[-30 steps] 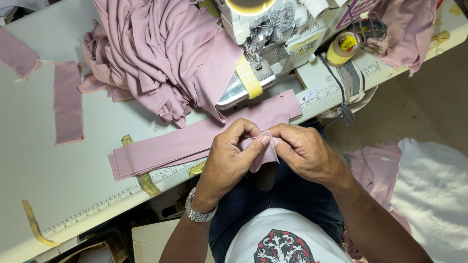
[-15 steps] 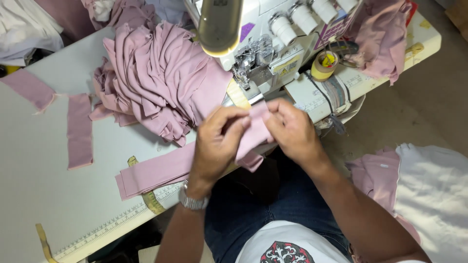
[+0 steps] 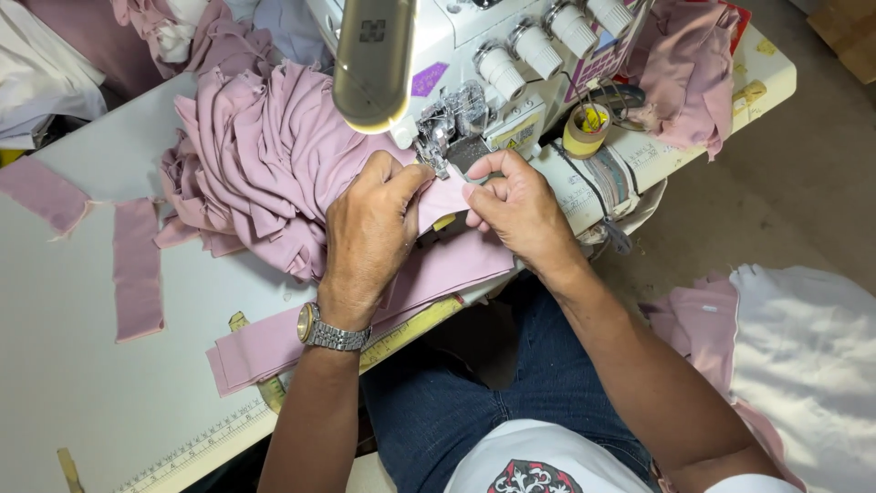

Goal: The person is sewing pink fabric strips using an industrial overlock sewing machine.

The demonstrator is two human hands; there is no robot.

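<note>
While both my hands work at the sewing machine (image 3: pixel 511 100), the left hand (image 3: pixel 370 237) presses flat, fingers pinched on the pink fabric strip (image 3: pixel 447 196) just below the needle foot. The right hand (image 3: pixel 520 205) grips the same strip's other edge between thumb and fingers, nearly closed. I count one long folded strip (image 3: pixel 274 342) under my left wrist at the bench (image 3: pixel 82 402) edge, two loose strips (image 3: pixel 137 269) to the left, one heap of pink cloth (image 3: pixel 265 155), and one tape roll (image 3: pixel 586 130).
</note>
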